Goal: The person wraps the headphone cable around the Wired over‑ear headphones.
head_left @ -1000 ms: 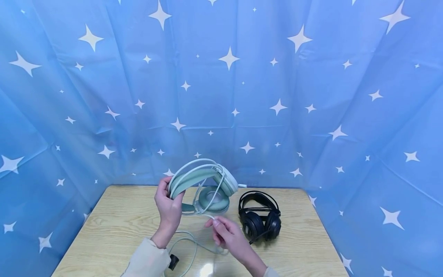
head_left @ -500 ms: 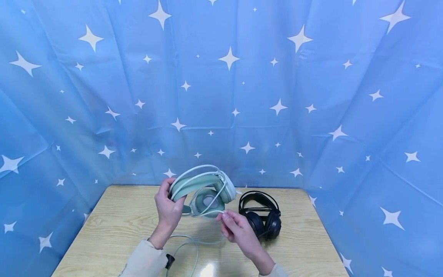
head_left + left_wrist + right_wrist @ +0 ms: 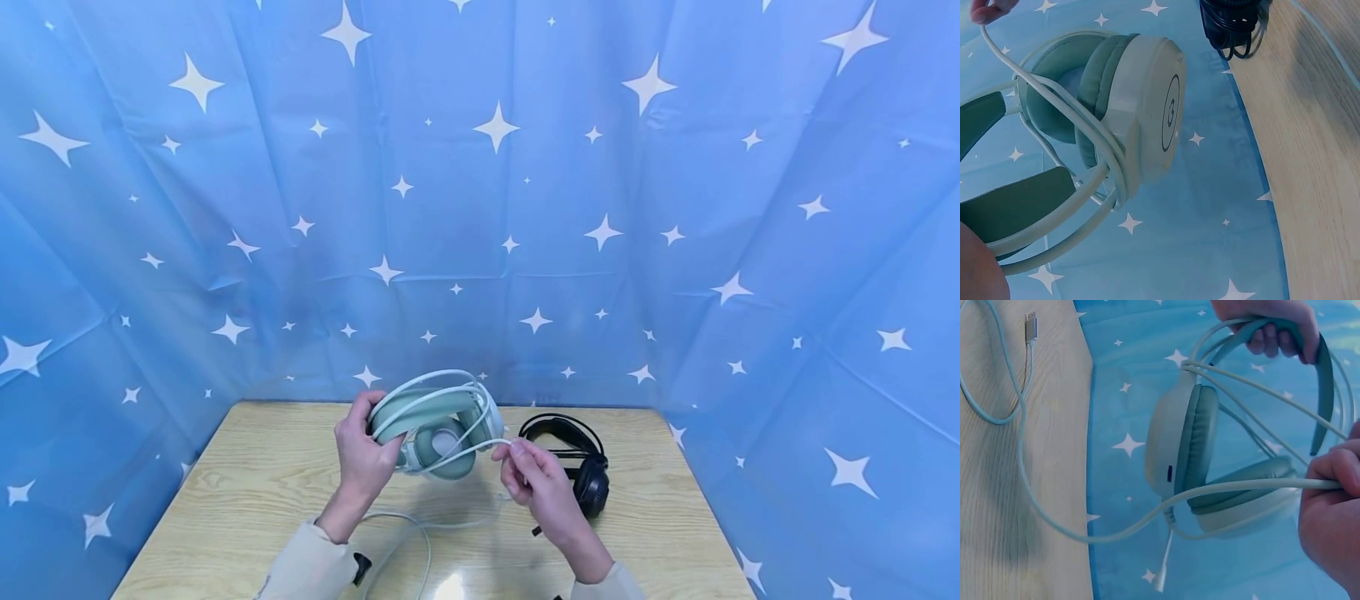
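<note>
Mint headphones [image 3: 426, 447] held above desk [image 3: 247, 475]: I have left hand [image 3: 362, 450] curled round headband [image 3: 420, 410], right hand [image 3: 546, 492] pinching cable [image 3: 1241, 485]; black headphones [image 3: 592, 485] sit at right.

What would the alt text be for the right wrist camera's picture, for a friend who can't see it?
A left hand grips the headband of a pale headset with green ear cushions, while a right hand holds its cable. A USB plug lies on a wooden table beside a blue, star-patterned backdrop.
</note>
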`<state>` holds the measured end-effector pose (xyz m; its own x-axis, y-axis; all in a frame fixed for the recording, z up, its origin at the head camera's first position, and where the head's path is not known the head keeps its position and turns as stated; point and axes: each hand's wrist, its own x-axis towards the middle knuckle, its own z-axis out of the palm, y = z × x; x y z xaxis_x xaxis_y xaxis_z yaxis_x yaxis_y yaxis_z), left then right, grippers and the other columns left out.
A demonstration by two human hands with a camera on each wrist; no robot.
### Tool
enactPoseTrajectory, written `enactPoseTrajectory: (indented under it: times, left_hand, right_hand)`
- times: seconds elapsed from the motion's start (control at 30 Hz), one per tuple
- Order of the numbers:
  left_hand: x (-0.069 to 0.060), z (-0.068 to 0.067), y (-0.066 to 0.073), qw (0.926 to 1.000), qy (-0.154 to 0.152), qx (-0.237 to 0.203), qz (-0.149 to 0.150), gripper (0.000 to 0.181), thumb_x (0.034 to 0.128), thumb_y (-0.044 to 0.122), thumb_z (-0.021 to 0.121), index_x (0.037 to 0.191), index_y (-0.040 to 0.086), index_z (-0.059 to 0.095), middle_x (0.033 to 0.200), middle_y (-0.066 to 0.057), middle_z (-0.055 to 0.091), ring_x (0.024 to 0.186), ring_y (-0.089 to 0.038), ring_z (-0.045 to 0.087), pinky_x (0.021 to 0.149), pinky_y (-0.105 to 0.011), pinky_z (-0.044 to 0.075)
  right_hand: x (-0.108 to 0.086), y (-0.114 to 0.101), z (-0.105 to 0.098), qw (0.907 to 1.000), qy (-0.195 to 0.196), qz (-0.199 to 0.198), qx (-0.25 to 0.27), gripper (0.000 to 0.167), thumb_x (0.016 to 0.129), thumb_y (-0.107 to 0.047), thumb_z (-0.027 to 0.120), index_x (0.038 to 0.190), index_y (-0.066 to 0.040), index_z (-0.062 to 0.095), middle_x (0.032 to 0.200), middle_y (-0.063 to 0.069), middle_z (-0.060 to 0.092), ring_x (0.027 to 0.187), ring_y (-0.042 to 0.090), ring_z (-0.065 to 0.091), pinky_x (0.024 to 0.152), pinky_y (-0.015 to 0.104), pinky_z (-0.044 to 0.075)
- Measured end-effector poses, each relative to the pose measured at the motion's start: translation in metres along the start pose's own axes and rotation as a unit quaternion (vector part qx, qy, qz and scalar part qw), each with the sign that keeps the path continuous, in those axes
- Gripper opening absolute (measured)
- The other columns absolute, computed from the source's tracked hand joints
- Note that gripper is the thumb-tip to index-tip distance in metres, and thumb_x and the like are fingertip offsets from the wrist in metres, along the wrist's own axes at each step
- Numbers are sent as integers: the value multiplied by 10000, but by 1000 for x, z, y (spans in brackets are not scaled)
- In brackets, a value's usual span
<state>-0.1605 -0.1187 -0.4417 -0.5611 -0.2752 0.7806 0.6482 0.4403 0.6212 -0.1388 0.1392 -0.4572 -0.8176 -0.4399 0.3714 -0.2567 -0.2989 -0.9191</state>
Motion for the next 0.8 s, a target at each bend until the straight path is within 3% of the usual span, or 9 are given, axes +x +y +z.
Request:
enactPoseTrajectory:
  times: [0.23,0.4,0.53,0.63,0.8]
  left_hand:
    - [2,-4,-2,9997,-187,-127,12,394,615,-90,744,994,-4,680,784,-92,702,688,-63,554,631,-208,445]
    - [6,-13,-2,9976,-616,-279,-178,362,657,-80,749,997,22,679,770,-99,681,674,-55,539,627,-213,441]
    - [10,-21,1,9912,-1065,-554,-551,343,692,-117,744,994,31,677,793,-58,668,689,-60,549,647,-209,451]
    - [12,-26,2,9864,-1286,-685,-764,339,704,-138,740,996,22,679,810,-32,668,705,-66,564,665,-204,463]
    - [16,-34,3,9844,-1343,-698,-894,316,729,-129,732,1005,16,679,801,-51,666,697,-77,565,666,-203,464]
  right_hand:
    - [0,2,-2,9998,-86,-70,193,346,1144,-182,318,1117,-144,661,726,-47,460,530,221,233,447,384,140]
    - [0,-1,-6,9999,142,7,9,344,1135,-182,371,1099,83,588,741,-73,485,522,170,241,429,356,140]
    - [-1,-3,-9,9965,445,-51,-701,324,1109,-114,440,1050,173,578,706,-79,474,533,98,307,428,331,200]
    - [-4,-3,-12,9865,694,-153,-1473,230,1073,-52,510,1020,103,671,681,-58,484,567,60,401,448,313,307]
    - [-9,-5,-17,9539,1287,-57,-2709,116,1006,-117,669,974,-106,780,690,10,595,602,46,512,529,247,450]
